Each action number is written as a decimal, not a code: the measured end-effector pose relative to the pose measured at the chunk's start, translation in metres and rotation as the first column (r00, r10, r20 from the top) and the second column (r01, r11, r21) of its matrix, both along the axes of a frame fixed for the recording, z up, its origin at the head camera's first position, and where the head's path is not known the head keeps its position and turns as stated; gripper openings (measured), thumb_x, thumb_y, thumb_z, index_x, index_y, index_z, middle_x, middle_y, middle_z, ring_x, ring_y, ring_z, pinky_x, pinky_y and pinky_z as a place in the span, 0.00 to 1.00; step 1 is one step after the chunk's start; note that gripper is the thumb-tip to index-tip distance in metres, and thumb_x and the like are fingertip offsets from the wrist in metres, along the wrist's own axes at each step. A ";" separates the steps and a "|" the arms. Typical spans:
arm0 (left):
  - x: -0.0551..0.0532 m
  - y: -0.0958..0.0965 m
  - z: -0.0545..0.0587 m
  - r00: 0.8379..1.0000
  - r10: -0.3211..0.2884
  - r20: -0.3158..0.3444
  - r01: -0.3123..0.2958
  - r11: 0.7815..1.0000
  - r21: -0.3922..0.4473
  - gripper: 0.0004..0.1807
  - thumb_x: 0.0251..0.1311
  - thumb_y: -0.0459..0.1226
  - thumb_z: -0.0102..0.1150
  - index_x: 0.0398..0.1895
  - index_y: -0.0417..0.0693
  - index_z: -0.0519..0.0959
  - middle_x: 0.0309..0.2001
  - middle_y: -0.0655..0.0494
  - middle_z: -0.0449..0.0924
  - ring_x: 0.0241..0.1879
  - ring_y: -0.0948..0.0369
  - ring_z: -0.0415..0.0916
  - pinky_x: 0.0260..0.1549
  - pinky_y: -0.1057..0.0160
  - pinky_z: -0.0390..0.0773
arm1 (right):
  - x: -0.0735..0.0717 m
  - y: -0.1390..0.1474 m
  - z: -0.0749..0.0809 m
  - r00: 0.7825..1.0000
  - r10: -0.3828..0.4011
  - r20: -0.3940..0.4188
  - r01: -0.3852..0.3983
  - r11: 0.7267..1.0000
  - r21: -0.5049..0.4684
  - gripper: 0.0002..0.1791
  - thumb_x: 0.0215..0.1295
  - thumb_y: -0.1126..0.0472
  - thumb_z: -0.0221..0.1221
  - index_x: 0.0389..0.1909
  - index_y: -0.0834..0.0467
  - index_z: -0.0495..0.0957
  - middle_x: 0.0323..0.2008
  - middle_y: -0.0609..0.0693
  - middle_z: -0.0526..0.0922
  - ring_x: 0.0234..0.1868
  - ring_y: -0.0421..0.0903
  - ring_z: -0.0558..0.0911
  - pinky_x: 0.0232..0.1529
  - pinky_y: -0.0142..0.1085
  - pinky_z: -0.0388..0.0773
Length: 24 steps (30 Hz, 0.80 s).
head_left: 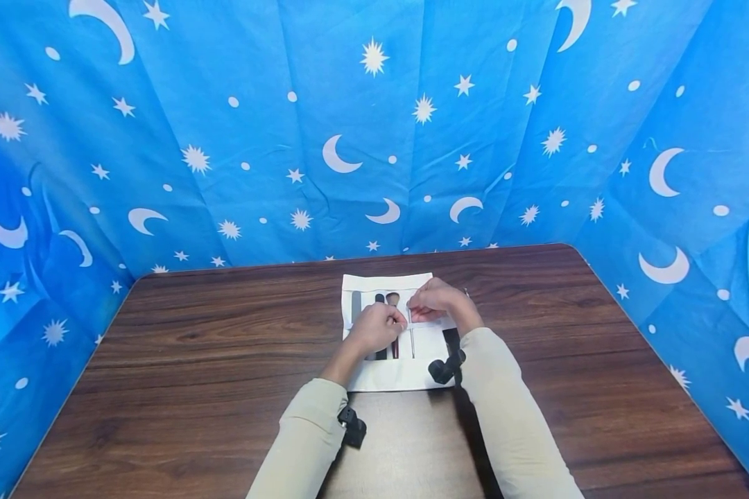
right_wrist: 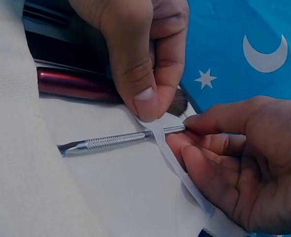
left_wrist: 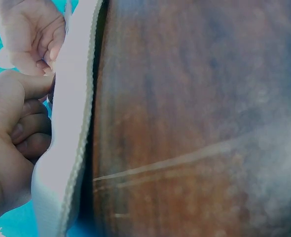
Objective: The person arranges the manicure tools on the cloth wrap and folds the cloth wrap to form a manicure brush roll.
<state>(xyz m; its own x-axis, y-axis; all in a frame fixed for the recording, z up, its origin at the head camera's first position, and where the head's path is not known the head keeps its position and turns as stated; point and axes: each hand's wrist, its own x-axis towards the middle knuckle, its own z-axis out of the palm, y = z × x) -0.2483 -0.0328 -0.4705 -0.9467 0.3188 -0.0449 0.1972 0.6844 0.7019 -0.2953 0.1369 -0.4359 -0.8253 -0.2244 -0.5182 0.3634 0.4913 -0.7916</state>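
Observation:
A white fabric pouch (head_left: pixel 381 380) lies unfolded on the table, a white elastic band (right_wrist: pixel 182 173) running across it. My left hand (head_left: pixel 377 328) pinches this band between thumb and forefinger, beside the makeup brush. A slim metal cuticle pusher (right_wrist: pixel 116 140) with a knurled handle passes under the band. My right hand (right_wrist: pixel 234 163) pinches its upper end between fingers and thumb. The makeup brush (right_wrist: pixel 76 85), with a dark red handle and brown bristles, lies to the left of the pusher, partly behind my left hand. In the left wrist view, both hands meet beyond the pouch's edge.
To the left of the brush, the pouch also holds a grey flat strip (head_left: pixel 356 305) and a black slim tool (head_left: pixel 381 354). Dark wood table (head_left: pixel 212 388) surrounds the pouch. A blue curtain (head_left: pixel 256 138) with moons and stars hangs behind and at both sides.

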 end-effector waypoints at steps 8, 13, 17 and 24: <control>0.000 0.000 0.000 1.000 -0.001 -0.007 0.001 1.000 -0.004 0.07 0.67 0.36 0.61 0.33 0.47 0.87 0.19 0.64 0.69 0.24 0.66 0.66 0.27 0.69 0.63 | -0.001 0.003 -0.002 1.000 0.013 -0.019 -0.012 1.000 0.026 0.07 0.69 0.66 0.58 0.38 0.67 0.81 0.19 0.45 0.80 0.21 0.35 0.81 0.29 0.25 0.80; 0.000 0.000 0.000 1.000 -0.001 -0.011 0.000 1.000 -0.017 0.07 0.66 0.37 0.61 0.33 0.48 0.87 0.18 0.64 0.69 0.22 0.66 0.65 0.25 0.69 0.62 | 0.000 0.004 -0.002 0.999 0.016 -0.033 -0.015 0.999 0.040 0.08 0.69 0.67 0.58 0.39 0.69 0.82 0.19 0.46 0.80 0.21 0.36 0.80 0.28 0.25 0.80; 0.000 0.001 0.000 1.000 -0.002 -0.016 0.002 0.999 -0.034 0.07 0.66 0.37 0.62 0.33 0.48 0.88 0.18 0.65 0.69 0.22 0.66 0.65 0.24 0.69 0.62 | 0.002 0.004 0.000 0.999 0.022 -0.041 -0.021 0.999 0.034 0.09 0.69 0.67 0.58 0.41 0.70 0.82 0.19 0.46 0.80 0.21 0.36 0.80 0.29 0.26 0.81; 0.001 0.002 0.001 1.000 -0.004 -0.024 0.003 0.999 -0.040 0.07 0.66 0.37 0.62 0.34 0.48 0.88 0.17 0.65 0.67 0.21 0.66 0.64 0.24 0.69 0.62 | 0.005 0.013 0.001 0.994 0.051 -0.099 -0.054 0.998 -0.030 0.13 0.70 0.66 0.56 0.45 0.74 0.80 0.21 0.45 0.80 0.22 0.35 0.81 0.30 0.25 0.81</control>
